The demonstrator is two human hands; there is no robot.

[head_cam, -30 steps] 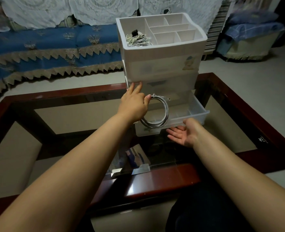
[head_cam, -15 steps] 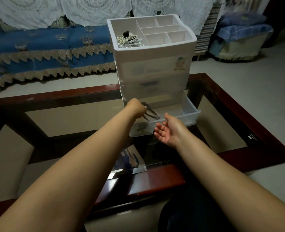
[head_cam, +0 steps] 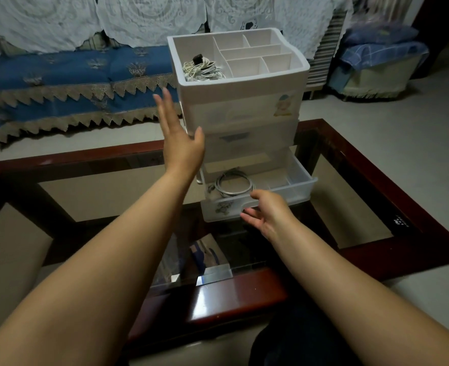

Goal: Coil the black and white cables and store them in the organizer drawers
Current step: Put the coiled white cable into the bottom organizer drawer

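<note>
Both grips hold nothing: the left hand [head_cam: 181, 143] is raised with straight fingers beside the organizer [head_cam: 240, 101], the right hand [head_cam: 268, 215] relaxed at the pulled-out bottom drawer [head_cam: 292, 187], where the coiled cable [head_cam: 232, 184] lies.

Organizer [head_cam: 244, 112]: left edge of the upper drawers hidden behind the left hand [head_cam: 182, 143]; contents of the two closed frosted drawers too hazy to tell. Open bottom drawer [head_cam: 292, 191]: front handle partly covered by the right hand [head_cam: 268, 215], sticker on its front too small to read. Glass table [head_cam: 59, 165]: near corners cut off by the arms; objects beneath the glass dim and unidentifiable.
</note>
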